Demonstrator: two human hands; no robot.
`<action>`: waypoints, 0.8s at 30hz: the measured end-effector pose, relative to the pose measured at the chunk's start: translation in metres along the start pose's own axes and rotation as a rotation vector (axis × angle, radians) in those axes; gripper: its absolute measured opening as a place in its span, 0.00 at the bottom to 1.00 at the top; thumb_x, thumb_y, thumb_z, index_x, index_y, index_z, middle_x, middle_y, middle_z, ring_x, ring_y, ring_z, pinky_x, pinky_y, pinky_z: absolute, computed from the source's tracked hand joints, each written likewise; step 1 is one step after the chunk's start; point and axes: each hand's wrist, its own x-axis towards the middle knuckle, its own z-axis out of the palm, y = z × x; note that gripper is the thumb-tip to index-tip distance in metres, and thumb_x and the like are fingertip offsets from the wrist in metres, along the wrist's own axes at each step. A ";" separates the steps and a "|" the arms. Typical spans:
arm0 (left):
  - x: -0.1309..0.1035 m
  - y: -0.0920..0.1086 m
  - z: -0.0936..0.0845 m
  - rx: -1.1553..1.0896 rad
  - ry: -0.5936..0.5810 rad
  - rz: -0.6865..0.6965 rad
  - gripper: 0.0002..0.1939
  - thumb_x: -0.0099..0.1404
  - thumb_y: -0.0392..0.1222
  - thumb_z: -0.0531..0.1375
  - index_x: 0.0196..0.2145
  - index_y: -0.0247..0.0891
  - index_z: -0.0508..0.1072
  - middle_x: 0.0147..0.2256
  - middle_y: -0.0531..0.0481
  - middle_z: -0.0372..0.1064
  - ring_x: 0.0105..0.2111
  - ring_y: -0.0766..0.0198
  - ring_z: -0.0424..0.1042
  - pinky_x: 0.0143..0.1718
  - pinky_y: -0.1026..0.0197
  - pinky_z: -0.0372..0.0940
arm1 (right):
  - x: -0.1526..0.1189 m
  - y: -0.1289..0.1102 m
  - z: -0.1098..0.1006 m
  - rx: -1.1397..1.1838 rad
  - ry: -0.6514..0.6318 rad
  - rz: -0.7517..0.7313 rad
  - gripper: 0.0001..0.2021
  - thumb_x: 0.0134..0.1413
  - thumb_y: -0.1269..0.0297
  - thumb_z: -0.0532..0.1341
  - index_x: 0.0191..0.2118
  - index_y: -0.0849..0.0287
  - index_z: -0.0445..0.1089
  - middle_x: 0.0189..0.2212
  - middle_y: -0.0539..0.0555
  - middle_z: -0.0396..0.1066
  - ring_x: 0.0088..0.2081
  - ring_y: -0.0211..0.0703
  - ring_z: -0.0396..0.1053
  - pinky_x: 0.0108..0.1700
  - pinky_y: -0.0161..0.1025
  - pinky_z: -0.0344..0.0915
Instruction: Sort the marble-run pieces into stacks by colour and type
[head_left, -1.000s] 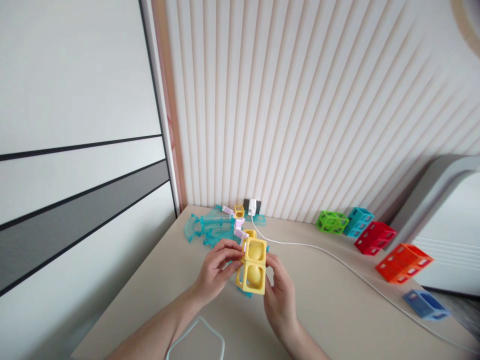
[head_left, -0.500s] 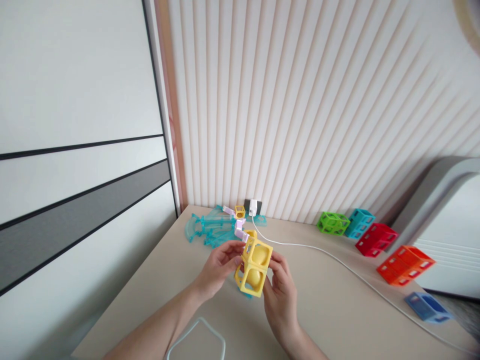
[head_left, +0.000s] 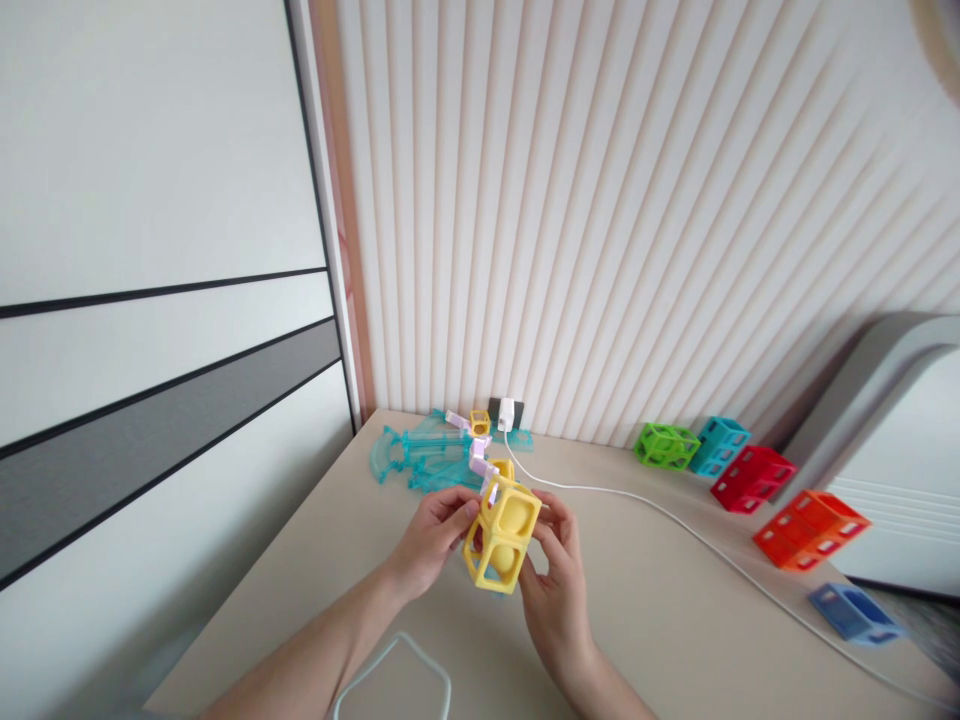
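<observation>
Above the tabletop, a yellow open-framed toy block piece (head_left: 504,540) is held between both hands. Two square openings face me, with rounded yellow shapes inside them. My left hand (head_left: 435,540) closes on its left side, thumb at the upper edge. On the other side my right hand (head_left: 555,575) grips its right edge with bent fingers. Behind the held piece lie translucent teal toy parts (head_left: 439,455), lilac connector pieces (head_left: 480,458) and a small yellow frame block (head_left: 479,423).
Green (head_left: 667,446), teal (head_left: 719,446), red (head_left: 752,479), orange (head_left: 811,530) and blue (head_left: 856,613) frame blocks line the table's right side. A white cable (head_left: 637,497) runs from a wall plug (head_left: 507,413). A pale cord (head_left: 427,655) loops near the front.
The yellow piece has shifted slightly left and turned a little, showing more of its top. Both hands moved with it and keep their hold.
</observation>
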 end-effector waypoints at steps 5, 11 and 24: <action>-0.002 -0.001 0.000 -0.045 -0.061 -0.029 0.20 0.51 0.53 0.75 0.32 0.33 0.80 0.25 0.50 0.75 0.22 0.67 0.70 0.25 0.66 0.64 | 0.000 0.002 -0.001 -0.020 0.004 -0.015 0.09 0.56 0.72 0.65 0.41 0.52 0.77 0.49 0.58 0.67 0.50 0.51 0.70 0.43 0.41 0.73; -0.003 -0.006 -0.002 -0.062 -0.081 -0.081 0.20 0.51 0.52 0.75 0.32 0.33 0.79 0.24 0.50 0.75 0.21 0.68 0.71 0.24 0.67 0.64 | 0.001 0.000 -0.001 -0.003 -0.045 -0.034 0.12 0.55 0.68 0.69 0.46 0.52 0.77 0.50 0.59 0.67 0.51 0.51 0.70 0.48 0.43 0.73; -0.006 -0.006 -0.002 -0.244 -0.091 -0.195 0.19 0.54 0.50 0.74 0.30 0.35 0.72 0.24 0.54 0.72 0.20 0.72 0.68 0.23 0.70 0.62 | -0.002 -0.002 -0.005 0.112 -0.129 -0.001 0.09 0.62 0.61 0.65 0.47 0.48 0.77 0.57 0.59 0.62 0.59 0.54 0.64 0.55 0.47 0.70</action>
